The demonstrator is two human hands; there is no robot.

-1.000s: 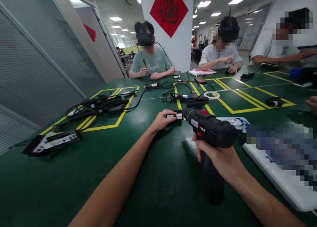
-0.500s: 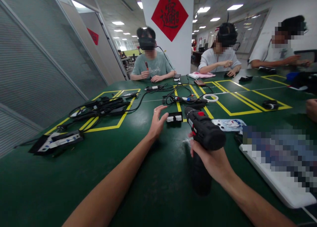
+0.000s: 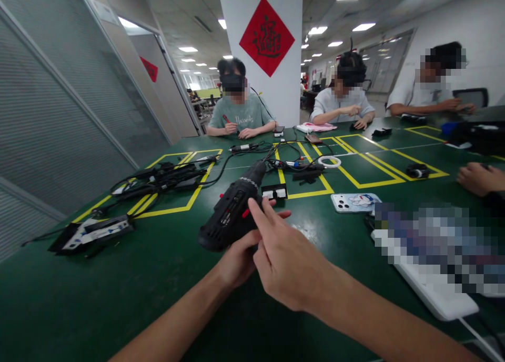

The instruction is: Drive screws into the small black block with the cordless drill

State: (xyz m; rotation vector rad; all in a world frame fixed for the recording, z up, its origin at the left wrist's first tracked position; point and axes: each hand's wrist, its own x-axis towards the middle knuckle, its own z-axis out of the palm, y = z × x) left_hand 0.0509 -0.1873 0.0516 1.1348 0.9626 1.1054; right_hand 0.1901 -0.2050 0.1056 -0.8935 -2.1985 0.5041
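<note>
The head view shows both of the person's own hands at a black cordless drill, held above the green worktop with its chuck pointing away and a little to the right. The left hand supports the drill from below, its fingers closed about the handle, though much of that grip is hidden. The right hand crosses in front; its index finger is stretched out, the tip against the drill's side just beside a red switch. Whether its other fingers also close on the handle, I cannot tell.

Just right of the chuck, a small black holder with white blocks lies on the worktop. Farther right lies a phone in a printed case, beside a white-edged slab whose top is pixelated. A tangle of black cables covers part of the yellow tape outlines at left, with a black-and-white item nearer the person. A white ring-shaped coil lies beyond the holder.

Across the worktop sits a co-worker in a green shirt, holding a red-handled tool; another person's hand rests at the right edge.
</note>
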